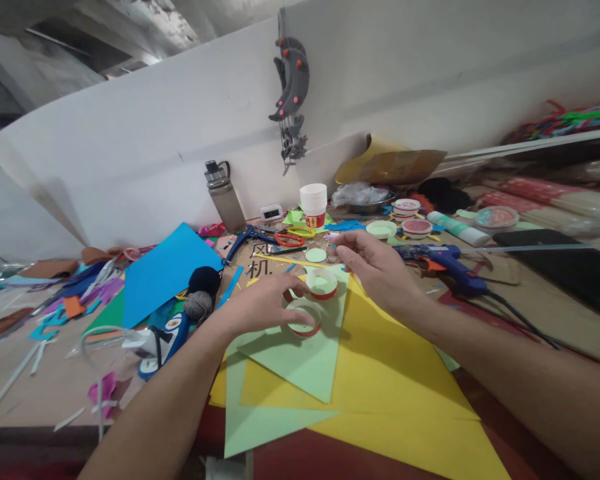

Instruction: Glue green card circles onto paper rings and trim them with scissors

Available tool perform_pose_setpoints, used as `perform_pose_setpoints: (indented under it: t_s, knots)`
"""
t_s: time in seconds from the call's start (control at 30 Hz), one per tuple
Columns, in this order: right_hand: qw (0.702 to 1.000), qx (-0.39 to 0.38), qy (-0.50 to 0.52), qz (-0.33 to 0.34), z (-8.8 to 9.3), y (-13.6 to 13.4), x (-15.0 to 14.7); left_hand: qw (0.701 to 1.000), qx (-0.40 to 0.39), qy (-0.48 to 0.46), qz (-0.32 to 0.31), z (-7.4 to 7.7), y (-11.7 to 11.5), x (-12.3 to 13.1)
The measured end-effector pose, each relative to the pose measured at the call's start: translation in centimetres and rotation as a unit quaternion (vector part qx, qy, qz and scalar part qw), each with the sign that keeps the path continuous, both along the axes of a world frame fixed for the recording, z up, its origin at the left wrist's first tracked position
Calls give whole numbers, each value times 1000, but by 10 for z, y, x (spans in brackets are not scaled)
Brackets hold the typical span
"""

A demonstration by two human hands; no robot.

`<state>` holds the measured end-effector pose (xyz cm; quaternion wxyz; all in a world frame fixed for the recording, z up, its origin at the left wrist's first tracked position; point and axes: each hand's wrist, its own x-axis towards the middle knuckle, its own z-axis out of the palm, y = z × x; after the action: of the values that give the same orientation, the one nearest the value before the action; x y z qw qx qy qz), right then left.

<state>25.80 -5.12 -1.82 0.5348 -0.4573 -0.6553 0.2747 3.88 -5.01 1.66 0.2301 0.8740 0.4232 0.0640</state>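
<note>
Two short rings with red outer bands, like slices cut from paper cups, sit on a light green sheet (310, 373). The near ring (305, 331) lies under the thumb of my left hand (265, 303), whose fingers curl around its far side. Just beyond, the far ring (323, 285) is close to my left fingertips. My right hand (375, 263) is raised to the right of that ring, thumb and forefinger nearly together; whatever may be between them is too small to make out. A pale green paper disc (316, 255) lies between and beyond my hands.
Yellow sheets (395, 380) spread beneath the green paper. A blue glue gun (455, 263) lies right, its cord trailing nearer. Scissors (290, 239), stacked paper cups (313, 200) and a bottle (224, 197) stand or lie behind. Blue card (167, 273) and yarn balls (200, 293) are left.
</note>
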Motion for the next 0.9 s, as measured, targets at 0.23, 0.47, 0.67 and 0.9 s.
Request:
perform_pose_setpoints:
  t_s: [0.23, 0.47, 0.67, 0.9]
  knots:
    - [994, -15, -105, -34, 11, 2, 9, 977, 97, 50, 185, -13, 15, -11]
    - [985, -26, -153, -74, 12, 10, 22, 969, 58, 100, 218, -20, 22, -15]
    - [987, -29, -159, -15, 7, 5, 12, 970, 21, 34, 239, -22, 27, -15]
    - [982, 28, -189, 11, 2, 1, 7, 972, 38, -21, 231, -33, 38, -24]
